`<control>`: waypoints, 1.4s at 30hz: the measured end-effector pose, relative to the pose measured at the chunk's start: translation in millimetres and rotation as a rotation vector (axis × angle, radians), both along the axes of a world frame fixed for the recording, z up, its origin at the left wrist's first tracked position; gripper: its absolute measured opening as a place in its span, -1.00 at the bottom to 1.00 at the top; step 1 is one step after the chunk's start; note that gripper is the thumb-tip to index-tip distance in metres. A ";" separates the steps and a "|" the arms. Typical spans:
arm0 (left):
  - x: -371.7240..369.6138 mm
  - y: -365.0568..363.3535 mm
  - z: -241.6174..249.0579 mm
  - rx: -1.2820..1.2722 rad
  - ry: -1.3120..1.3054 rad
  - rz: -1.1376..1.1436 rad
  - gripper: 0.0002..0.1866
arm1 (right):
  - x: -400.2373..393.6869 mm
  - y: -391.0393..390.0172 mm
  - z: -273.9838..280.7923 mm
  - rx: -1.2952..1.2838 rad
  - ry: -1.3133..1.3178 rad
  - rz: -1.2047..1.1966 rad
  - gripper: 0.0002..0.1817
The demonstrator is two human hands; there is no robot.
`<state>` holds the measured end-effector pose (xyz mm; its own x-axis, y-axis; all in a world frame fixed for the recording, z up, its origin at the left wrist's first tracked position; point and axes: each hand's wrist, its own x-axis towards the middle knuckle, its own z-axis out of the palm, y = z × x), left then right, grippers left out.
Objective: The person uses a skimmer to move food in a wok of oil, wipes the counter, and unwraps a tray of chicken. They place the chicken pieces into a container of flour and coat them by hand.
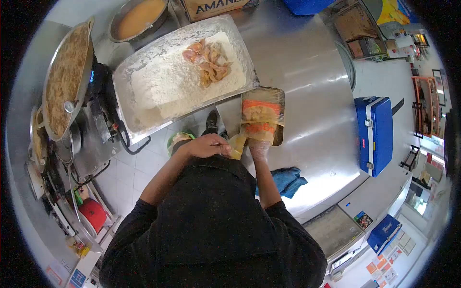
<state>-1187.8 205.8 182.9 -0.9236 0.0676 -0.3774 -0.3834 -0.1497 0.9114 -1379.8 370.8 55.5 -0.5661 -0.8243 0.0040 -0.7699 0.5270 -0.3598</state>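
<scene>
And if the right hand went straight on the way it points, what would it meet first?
The right hand would probably meet the orange-printed plastic bag directly ahead; it may already touch the plastic, though depth is unclear.

Bag print (259, 128) orange-red, cloth (286, 182) teal, cooler (382, 139) blue

One wide, round-edged head view, from close above the torso (216, 216), forward and down over the hands (209, 146).

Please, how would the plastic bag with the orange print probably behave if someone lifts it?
The plastic bag would probably sag, since its clear film looks thin and creased. It may also feel a little slippery, as its surface shines.
</scene>
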 end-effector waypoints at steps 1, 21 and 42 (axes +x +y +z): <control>0.4 0.8 -2.2 0.007 0.002 0.005 -0.58 | 8.7 3.6 -32.9 -0.034 0.013 -0.073 -0.27; 2.7 -8.3 -11.5 0.042 0.054 -0.025 -0.55 | 6.0 35.6 -6.3 -0.483 -0.665 -0.097 -0.34; -5.8 -9.4 -2.0 0.090 0.003 0.089 -0.55 | -14.1 29.3 -19.5 -0.519 -1.172 -0.327 -0.58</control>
<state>-1193.5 196.4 180.9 -0.9284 0.0184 -0.3712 -0.3626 -0.2642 0.8937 -1393.9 400.2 35.9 -0.6218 -0.7013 -0.3487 0.2684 0.2275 -0.9361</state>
